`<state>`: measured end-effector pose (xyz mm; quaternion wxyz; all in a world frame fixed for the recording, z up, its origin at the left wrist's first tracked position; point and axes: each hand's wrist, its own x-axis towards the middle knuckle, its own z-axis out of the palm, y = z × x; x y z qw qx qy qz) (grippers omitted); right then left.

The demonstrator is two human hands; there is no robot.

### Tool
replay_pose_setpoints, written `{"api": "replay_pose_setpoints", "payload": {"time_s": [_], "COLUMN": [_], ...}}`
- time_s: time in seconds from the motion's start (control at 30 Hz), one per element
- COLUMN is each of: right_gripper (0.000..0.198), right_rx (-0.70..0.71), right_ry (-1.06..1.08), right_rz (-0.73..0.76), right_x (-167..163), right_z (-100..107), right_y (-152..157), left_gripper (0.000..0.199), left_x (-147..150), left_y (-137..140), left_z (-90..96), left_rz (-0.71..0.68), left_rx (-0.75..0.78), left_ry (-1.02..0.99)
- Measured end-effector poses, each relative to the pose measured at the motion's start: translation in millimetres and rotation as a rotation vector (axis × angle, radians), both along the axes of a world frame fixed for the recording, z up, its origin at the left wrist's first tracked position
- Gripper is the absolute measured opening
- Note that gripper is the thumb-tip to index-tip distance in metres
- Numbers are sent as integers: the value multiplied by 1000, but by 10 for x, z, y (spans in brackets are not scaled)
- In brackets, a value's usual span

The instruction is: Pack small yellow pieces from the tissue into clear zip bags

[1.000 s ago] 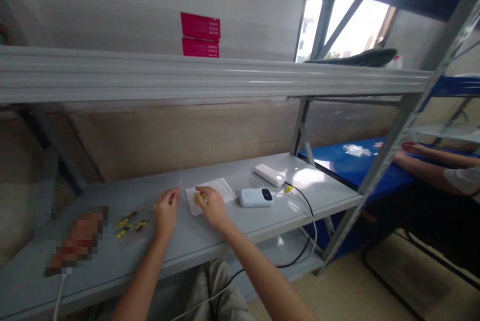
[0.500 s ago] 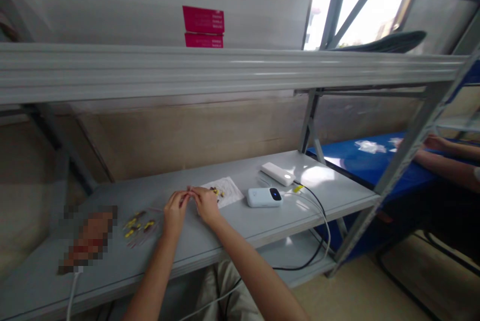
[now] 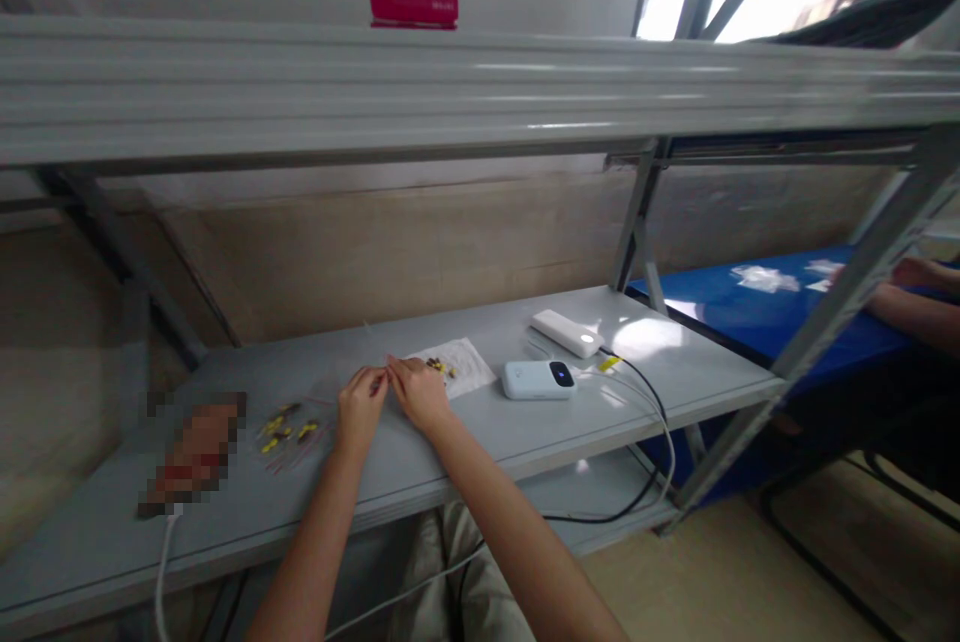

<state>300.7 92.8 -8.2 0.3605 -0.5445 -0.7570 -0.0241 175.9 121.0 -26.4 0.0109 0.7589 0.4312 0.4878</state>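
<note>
My left hand and my right hand meet fingertip to fingertip over the grey shelf top. Both are closed in a pinch. Whatever lies between the fingers is too small and too covered to name. Just right of my right hand, small yellow and dark pieces rest on a white sheet, which the hand partly hides. To the left of my left hand lie clear plastic bags with several yellow and dark pieces in or on them.
A pale blue device with a dark display and a white device stand to the right, with cables trailing off the edge. At left lies a blurred-out object on a white cable. Another person's arms are at a blue table.
The camera view has tilted downward, so the upper shelf sits higher in the picture. My hands stay pinched together at nearly the same spot, with slight finger movement.
</note>
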Motion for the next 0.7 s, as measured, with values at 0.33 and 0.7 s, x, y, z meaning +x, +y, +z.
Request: {"api": "replay_pose_setpoints", "payload": {"time_s": [0.33,0.7], "right_gripper": [26,30], "right_rx": [56,-22], "right_ry": [-118,-101], "right_rz": [-100,-133], "right_x": [-21,-2], "right_z": [-63,-8], "right_y": [43,-22], "left_gripper": [19,15], "left_x": [5,45], "left_y": [-3,-120], "left_z": [7,33], "left_rz": [-27,185], "left_rx": [48,109], "left_ry": [57,205]}}
